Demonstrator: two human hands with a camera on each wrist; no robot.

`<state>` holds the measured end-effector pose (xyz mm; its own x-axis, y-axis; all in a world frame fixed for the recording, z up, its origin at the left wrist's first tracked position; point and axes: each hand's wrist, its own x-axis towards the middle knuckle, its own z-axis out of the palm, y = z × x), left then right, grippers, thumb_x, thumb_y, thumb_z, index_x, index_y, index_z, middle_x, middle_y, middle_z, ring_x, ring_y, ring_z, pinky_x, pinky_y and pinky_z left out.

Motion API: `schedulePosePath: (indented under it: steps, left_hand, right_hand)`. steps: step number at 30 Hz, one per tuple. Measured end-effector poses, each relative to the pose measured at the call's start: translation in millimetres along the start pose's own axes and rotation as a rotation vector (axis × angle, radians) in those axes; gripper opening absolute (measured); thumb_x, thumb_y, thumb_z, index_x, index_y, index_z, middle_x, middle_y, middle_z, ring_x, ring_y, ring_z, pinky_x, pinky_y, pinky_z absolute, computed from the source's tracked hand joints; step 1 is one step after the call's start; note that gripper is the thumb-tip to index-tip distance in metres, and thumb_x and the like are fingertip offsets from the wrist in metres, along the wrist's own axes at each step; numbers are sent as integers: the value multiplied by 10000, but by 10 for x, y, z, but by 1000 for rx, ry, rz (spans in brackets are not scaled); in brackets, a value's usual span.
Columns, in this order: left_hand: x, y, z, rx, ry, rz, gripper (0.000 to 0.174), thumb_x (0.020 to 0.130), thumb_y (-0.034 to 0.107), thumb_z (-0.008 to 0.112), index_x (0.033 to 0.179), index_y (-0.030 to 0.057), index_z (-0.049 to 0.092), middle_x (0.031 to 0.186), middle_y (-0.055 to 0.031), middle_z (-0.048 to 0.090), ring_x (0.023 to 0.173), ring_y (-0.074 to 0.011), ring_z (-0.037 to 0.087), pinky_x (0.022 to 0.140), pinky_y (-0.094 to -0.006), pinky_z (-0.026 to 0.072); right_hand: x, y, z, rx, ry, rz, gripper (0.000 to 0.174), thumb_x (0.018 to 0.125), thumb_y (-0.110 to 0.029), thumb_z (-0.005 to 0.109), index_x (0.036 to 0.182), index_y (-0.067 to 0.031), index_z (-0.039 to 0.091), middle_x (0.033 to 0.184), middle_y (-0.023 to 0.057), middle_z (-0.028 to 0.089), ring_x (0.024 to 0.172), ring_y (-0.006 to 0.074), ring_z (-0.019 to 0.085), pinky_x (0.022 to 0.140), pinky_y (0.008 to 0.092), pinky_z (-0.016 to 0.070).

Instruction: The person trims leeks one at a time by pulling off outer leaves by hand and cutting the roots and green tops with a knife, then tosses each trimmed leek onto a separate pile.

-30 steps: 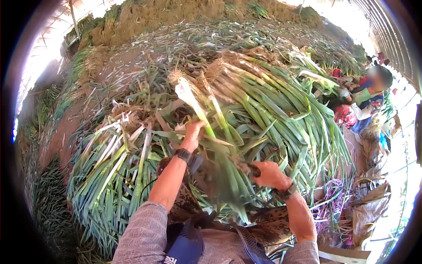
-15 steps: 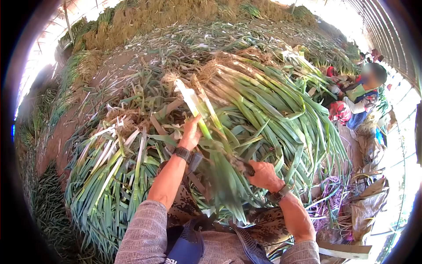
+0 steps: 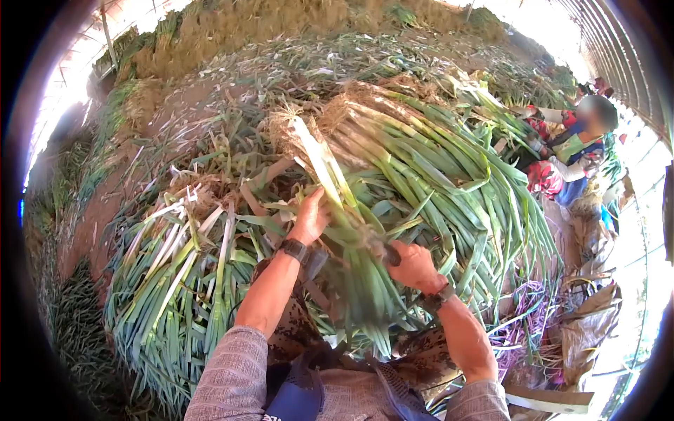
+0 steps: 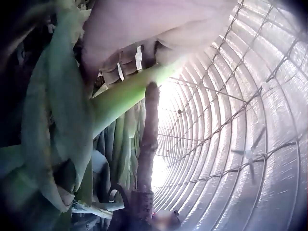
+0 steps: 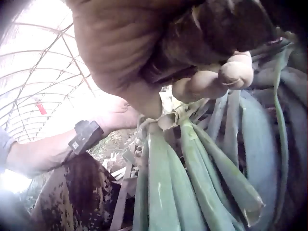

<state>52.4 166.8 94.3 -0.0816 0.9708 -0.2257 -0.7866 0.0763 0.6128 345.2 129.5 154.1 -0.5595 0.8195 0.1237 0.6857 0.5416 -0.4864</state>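
In the head view, my left hand point(image 3: 310, 216) grips leeks point(image 3: 317, 156) by their stalks, pale root ends pointing up and away. Their green leaves fan down between my arms. My right hand point(image 3: 415, 268) is curled round a dark-handled knife point(image 3: 392, 254), whose blurred front part crosses the leaves just below my left hand. The left wrist view shows a green stalk point(image 4: 120, 98) under the fingers and a narrow brown length point(image 4: 148, 134) beside it. From the right wrist, hanging leaves point(image 5: 161, 187) appear below my fingers, and the wrapped handle point(image 5: 211, 36) lies across the palm.
A big heap of leeks point(image 3: 428, 161) lies ahead and right, roots away from me. Another leek pile point(image 3: 168, 288) is at my left. Purple strands point(image 3: 523, 316) and a crumpled brown sheet point(image 3: 590, 330) lie at right. Another person point(image 3: 576, 151) sits beyond the heap.
My right hand with the knife has moved up and left, nearer my left hand. The two pale stalks, apart before, now lie closer together. My left hand keeps its grip.
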Motion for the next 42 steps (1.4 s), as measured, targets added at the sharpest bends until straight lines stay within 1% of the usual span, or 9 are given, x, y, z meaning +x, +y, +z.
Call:
schedulePosePath:
  steps: [6, 8, 10, 14, 21, 25, 27, 31, 42]
  left_hand:
    - [69, -41, -105, 286, 15, -123, 286, 935, 180, 662, 1194, 82, 590, 1115, -67, 638, 1009, -226, 622, 871, -482, 533]
    - [205, -32, -165, 621, 268, 190, 282, 909, 149, 686, 1157, 50, 596, 1049, -94, 667, 922, -221, 651, 789, -415, 571]
    - [114, 201, -31, 207, 239, 467, 278, 873, 99, 717, 1121, 22, 618, 1031, -103, 681, 877, -216, 664, 760, -384, 598]
    - [16, 461, -245, -21, 225, 425, 257, 857, 120, 743, 1056, 34, 604, 1006, -82, 642, 859, -237, 661, 691, -482, 601]
    - [119, 388, -320, 197, 198, 255, 256, 916, 237, 725, 1075, 70, 613, 950, -56, 669, 848, -212, 679, 710, -433, 591]
    - [-66, 306, 22, 418, 253, 149, 340, 909, 315, 734, 1110, 50, 668, 970, -47, 703, 861, -169, 672, 741, -370, 555]
    - [4, 248, -25, 828, 343, 400, 359, 871, 285, 767, 1056, -16, 705, 971, -36, 697, 810, -115, 618, 716, -314, 493]
    - [90, 204, -46, 827, 439, 337, 324, 854, 266, 780, 1000, -12, 702, 843, -15, 668, 710, -102, 572, 645, -326, 462]
    - [269, 32, -187, 637, 447, 339, 323, 837, 238, 812, 1038, 15, 693, 970, -42, 684, 838, -147, 601, 725, -355, 476]
  right_hand:
    - [-192, 32, -221, -90, -96, 68, 293, 804, -298, 691, 1008, -89, 669, 801, 199, 680, 786, 413, 655, 722, 506, 517]
    - [-274, 4, -315, -76, -176, 113, 288, 819, -296, 666, 1037, -108, 681, 834, 197, 690, 804, 412, 658, 732, 518, 513]
    - [-380, 13, -364, -33, -356, 84, 288, 790, -291, 666, 1008, -104, 690, 834, 183, 690, 817, 411, 656, 738, 507, 517]
    - [-516, 82, -366, -11, -663, 98, 325, 760, -325, 672, 1006, -114, 700, 849, 180, 690, 839, 418, 655, 758, 495, 522]
    - [-292, -21, -293, -21, -185, 88, 284, 796, -310, 660, 970, -87, 655, 832, 186, 684, 810, 412, 654, 723, 512, 508]
    - [-262, -52, -181, -104, -196, 43, 275, 793, -263, 647, 999, -80, 638, 828, 189, 682, 804, 410, 655, 712, 520, 502]
    - [-288, -69, -133, -145, -187, 13, 271, 780, -229, 637, 1006, -79, 619, 819, 192, 679, 787, 408, 656, 698, 523, 498]
    - [-381, -79, -122, -133, -157, 16, 257, 768, -215, 638, 981, -74, 602, 811, 192, 676, 771, 416, 650, 684, 529, 489]
    - [-418, -20, -84, -140, -240, 82, 183, 778, -210, 620, 897, -71, 614, 743, 206, 661, 742, 433, 641, 683, 547, 481]
